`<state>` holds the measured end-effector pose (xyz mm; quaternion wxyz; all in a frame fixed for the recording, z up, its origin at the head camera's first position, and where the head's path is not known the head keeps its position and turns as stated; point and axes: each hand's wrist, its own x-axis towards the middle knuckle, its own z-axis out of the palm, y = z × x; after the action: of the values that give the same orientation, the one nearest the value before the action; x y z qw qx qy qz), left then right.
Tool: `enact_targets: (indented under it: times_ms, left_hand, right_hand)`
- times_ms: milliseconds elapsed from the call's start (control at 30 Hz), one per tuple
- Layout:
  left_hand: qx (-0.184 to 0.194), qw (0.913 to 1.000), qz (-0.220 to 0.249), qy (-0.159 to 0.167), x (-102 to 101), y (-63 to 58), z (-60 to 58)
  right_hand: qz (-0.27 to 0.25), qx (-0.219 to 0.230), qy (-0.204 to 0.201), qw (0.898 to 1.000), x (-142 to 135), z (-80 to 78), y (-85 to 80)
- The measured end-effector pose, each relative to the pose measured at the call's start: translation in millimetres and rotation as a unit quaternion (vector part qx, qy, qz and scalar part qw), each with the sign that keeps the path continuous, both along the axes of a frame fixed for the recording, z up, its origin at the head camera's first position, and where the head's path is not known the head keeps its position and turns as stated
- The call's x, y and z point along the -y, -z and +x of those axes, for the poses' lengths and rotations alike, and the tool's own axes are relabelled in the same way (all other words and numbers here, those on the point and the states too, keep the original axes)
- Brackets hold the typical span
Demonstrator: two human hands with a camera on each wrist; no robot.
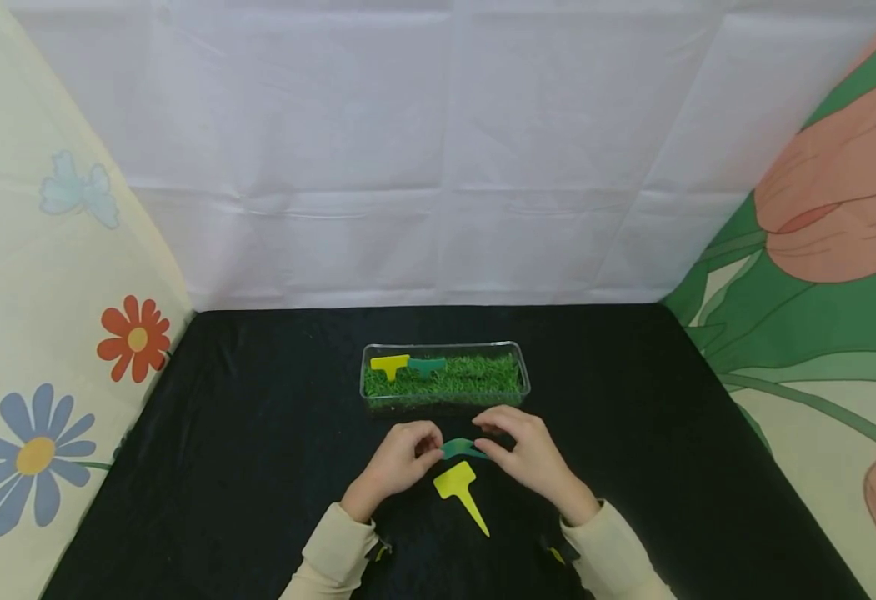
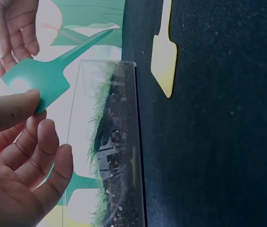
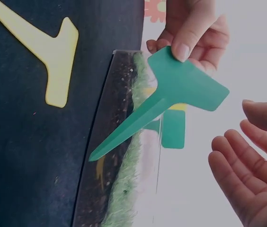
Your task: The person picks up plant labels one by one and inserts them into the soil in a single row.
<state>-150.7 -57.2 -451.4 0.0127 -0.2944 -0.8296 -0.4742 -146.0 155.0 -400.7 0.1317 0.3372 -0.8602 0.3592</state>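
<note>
The left hand (image 1: 398,458) pinches a green T-shaped plastic label (image 3: 185,84) by its head, in front of a clear rectangular plastic box (image 1: 438,407) of green grass (image 1: 475,375); the right hand (image 1: 529,454), fingers loose, grips nothing just beside it

green tag (image 3: 183,82); yellow tag (image 1: 456,483); black cloth (image 1: 257,458); flower-patterned left panel (image 1: 40,292)

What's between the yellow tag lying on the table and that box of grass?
In the head view, a green tag, held in the left hand.
</note>
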Motion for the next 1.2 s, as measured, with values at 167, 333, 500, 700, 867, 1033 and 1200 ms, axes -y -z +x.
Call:
enact_targets:
  times_ms: [167,333,500,700,867,1033,1200]
  left_hand:
    - [-0.009,0.9999,-0.007,-0.005,-1,-1.7,-0.2]
    - [-0.01,0.9999,-0.007,-0.008,-1,-3.0,0.0]
    - [-0.015,0.9998,-0.009,-0.007,-1,-2.2,0.0]
    - [-0.024,0.9996,-0.007,-0.008,-1,-2.0,-0.3]
    - [-0.023,0.9997,-0.008,-0.009,-1,-3.3,-0.2]
    - [-0.028,0.9996,-0.008,-0.008,-2,-2.7,-0.6]
    - [-0.031,0.9994,-0.007,-0.01,-2,-2.3,-0.7]
  right_hand:
    - [0.01,0.005,-0.017,1.0,7,-1.9,-2.4]
    - [0.023,0.003,-0.03,0.999,14,-2.9,-4.3]
    - [0.04,-0.002,-0.041,0.998,19,-3.0,-5.2]
    - [0.053,-0.007,-0.042,0.998,23,-4.5,-4.2]
    - [0.054,-0.016,-0.05,0.997,25,-5.6,-2.8]
    - [0.059,-0.023,-0.056,0.996,26,-6.0,-1.4]
    - [0.065,-0.031,-0.057,0.996,26,-5.9,-1.3]
